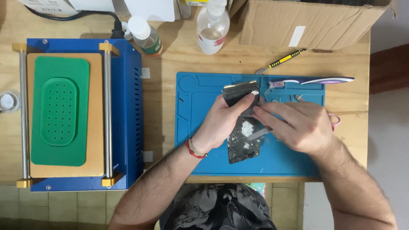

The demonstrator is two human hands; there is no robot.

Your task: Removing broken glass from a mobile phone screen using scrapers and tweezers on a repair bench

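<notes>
On the blue mat [200, 157], left hand [221, 121] grips the phone [241, 91]; right hand [298, 125] pinches a blade [259, 134].

We seem to be at a small phone-repair workshop: a wooden bench [170, 55] carries a blue silicone work mat [200, 157], a blue heating machine [128, 119] with a green pad [59, 110], solvent bottles [212, 30] and a yellow-handled tool [286, 58].
</notes>
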